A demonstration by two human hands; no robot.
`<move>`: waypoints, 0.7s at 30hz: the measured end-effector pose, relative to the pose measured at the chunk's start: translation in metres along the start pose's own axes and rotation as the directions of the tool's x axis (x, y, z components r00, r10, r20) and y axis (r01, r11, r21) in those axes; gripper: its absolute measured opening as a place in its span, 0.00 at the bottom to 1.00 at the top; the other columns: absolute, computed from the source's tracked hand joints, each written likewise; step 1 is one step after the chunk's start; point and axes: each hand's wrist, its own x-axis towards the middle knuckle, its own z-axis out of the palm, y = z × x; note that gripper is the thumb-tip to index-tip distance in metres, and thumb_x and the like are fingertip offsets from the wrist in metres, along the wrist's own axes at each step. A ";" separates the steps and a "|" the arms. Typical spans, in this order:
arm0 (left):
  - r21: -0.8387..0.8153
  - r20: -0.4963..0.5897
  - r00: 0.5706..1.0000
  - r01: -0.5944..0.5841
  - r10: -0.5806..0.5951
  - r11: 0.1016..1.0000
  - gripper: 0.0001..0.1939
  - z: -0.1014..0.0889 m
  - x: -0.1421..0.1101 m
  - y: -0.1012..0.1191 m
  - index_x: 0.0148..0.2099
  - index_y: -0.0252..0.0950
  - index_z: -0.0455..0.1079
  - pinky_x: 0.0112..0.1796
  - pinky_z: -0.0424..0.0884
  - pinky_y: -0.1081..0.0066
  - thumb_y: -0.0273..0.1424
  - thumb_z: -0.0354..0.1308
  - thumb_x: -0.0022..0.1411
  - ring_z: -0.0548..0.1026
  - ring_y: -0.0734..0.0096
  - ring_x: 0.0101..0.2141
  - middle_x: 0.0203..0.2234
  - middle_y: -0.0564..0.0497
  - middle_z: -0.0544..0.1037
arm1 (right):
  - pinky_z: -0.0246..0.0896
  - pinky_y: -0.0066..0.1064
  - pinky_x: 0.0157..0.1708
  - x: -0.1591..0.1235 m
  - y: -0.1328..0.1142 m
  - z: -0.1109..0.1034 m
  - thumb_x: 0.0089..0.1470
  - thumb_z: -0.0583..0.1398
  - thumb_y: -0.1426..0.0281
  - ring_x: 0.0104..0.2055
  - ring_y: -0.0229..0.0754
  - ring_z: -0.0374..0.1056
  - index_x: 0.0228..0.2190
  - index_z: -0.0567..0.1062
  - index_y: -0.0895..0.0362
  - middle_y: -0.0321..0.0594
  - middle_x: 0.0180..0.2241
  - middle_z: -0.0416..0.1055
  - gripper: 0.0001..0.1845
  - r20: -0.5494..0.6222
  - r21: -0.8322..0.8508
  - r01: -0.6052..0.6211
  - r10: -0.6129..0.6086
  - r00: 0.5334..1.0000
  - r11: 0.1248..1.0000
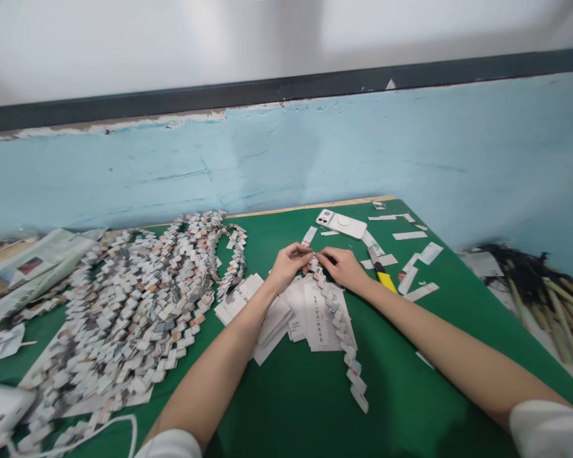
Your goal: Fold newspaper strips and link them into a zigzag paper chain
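Both hands meet at the far end of a zigzag folded-paper chain (338, 315), which trails toward me over the green table. My left hand (291, 264) is closed in a pinch at the chain's tip, where a paper strip (309, 236) sticks up beyond the fingers. From the other side my right hand (346, 268) pinches the same end, its fingertips close to the left ones. Beneath the chain lie several printed paper sheets (322, 318), overlapping and partly covered by the left forearm. The exact fold between the fingertips is too small to make out.
A large heap of folded-paper chains (148, 299) covers the table's left side, beside newspapers (38, 267). A white phone (341, 224), a yellow-handled cutter (386, 278) and loose paper strips (421, 291) lie at the right. A white device (2, 413) with a cable sits front left.
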 end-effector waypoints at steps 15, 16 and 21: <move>-0.042 0.021 0.999 0.038 -0.037 0.998 0.34 -0.002 0.002 0.001 0.48 0.35 0.65 0.18 0.61 0.78 0.44 0.77 0.46 0.67 0.78 0.15 0.18 0.58 0.74 | 0.59 0.31 0.31 0.002 -0.003 -0.002 0.65 0.58 0.58 0.27 0.41 0.67 0.29 0.77 0.55 0.36 0.24 0.74 0.17 0.024 0.168 -0.119 0.117 0.993 0.979; -0.044 0.028 0.999 0.040 -0.038 0.998 0.34 -0.002 0.001 0.000 0.48 0.35 0.65 0.18 0.61 0.78 0.44 0.77 0.46 0.68 0.78 0.15 0.18 0.58 0.74 | 0.59 0.31 0.30 0.002 -0.003 -0.002 0.65 0.58 0.57 0.26 0.41 0.67 0.29 0.77 0.55 0.36 0.23 0.73 0.18 0.026 0.173 -0.125 0.122 0.992 0.977; -0.011 -0.005 1.000 0.011 -0.011 1.000 0.27 0.000 0.001 0.000 0.45 0.31 0.71 0.19 0.64 0.77 0.43 0.75 0.50 0.69 0.79 0.16 0.19 0.55 0.74 | 0.57 0.31 0.29 0.002 -0.002 -0.001 0.65 0.57 0.54 0.26 0.40 0.64 0.27 0.75 0.55 0.36 0.23 0.71 0.21 0.007 0.119 -0.108 0.108 0.994 0.987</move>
